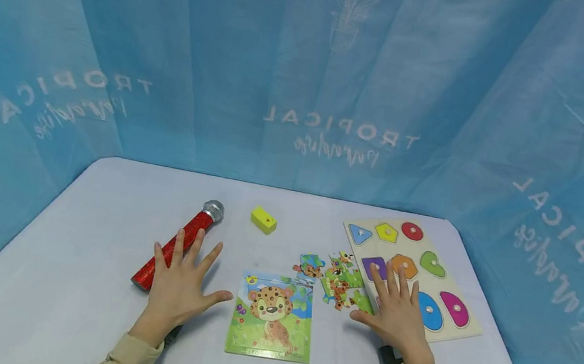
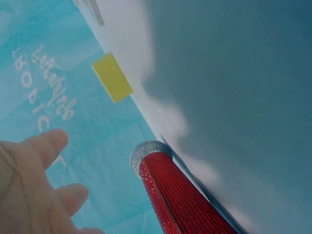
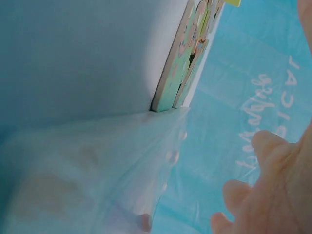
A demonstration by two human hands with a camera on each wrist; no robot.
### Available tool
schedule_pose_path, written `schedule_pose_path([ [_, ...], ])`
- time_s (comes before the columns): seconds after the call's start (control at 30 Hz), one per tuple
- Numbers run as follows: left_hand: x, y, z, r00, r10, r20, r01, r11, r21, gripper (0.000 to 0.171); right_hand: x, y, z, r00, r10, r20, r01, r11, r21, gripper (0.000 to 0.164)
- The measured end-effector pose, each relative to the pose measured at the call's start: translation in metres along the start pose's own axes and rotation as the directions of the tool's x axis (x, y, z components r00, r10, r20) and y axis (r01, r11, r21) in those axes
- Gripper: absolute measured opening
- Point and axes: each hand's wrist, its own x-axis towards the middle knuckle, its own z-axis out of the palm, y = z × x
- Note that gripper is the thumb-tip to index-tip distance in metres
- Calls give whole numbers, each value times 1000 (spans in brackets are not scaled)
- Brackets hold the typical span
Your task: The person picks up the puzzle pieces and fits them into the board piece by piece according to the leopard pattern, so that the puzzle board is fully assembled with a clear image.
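Note:
My left hand (image 1: 180, 285) hovers palm down with its fingers spread, holding nothing. It overlaps the lower part of a red glittery microphone (image 1: 177, 246) in the head view; the silver mesh head and red body of that microphone (image 2: 180, 195) also show in the left wrist view. Over the near left corner of a wooden shape board (image 1: 450, 334), my right hand (image 1: 394, 313) is likewise spread and holds nothing. Between the hands lies a leopard picture puzzle (image 1: 272, 317) in a square frame. Loose jigsaw pieces (image 1: 342, 277) lie in a cluster just left of the right hand's fingers.
A yellow block (image 1: 263, 220) sits toward the back of the white table (image 1: 112, 212). The board carries colourful knobbed shapes, among them a red circle (image 1: 412, 231) and a green heart (image 1: 433, 263). Blue printed curtains (image 1: 231, 59) enclose the back and sides.

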Motion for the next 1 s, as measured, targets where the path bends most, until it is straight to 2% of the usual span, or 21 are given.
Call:
schedule_pose_path([
  [0.13, -1, 1, 0, 1000, 6, -5, -6, 1000, -9, 97, 1, 1, 3, 1000, -14, -11, 14, 1000, -3, 106],
  [0.27, 0, 6, 0, 1000, 18, -5, -18, 999, -36, 94, 11, -3, 6, 999, -40, -36, 41, 999, 12, 106],
  [0.33, 0, 11, 0, 999, 31, 26, -30, 998, -63, 93, 19, -9, 6, 998, -56, -38, 57, 998, 24, 104],
  [0.4, -2, 17, -1, 993, 53, 101, -44, 994, -96, 92, 28, -17, 5, 997, -71, -37, 73, 996, 41, 100],
  [0.53, -9, 28, -5, 952, 111, 284, -54, 979, -198, 95, 48, -38, 3, 994, -110, -19, 111, 991, 77, 87],
  [0.6, -12, 32, -6, 934, 143, 327, -64, 968, -241, 100, 60, -50, 5, 992, -124, -11, 124, 985, 116, 77],
  [0.77, -13, 35, -3, 905, 261, 335, -139, 928, -346, 113, 85, -73, 15, 993, -117, 24, 106, 956, 272, 53],
  [0.87, -13, 34, 0, 881, 332, 338, -186, 899, -397, 118, 93, -81, 22, 988, -146, 45, 125, 940, 317, 49],
  [1.0, -11, 32, 0, 869, 374, 325, -221, 879, -423, 119, 97, -86, 26, 988, -151, 31, 131, 927, 352, 47],
])
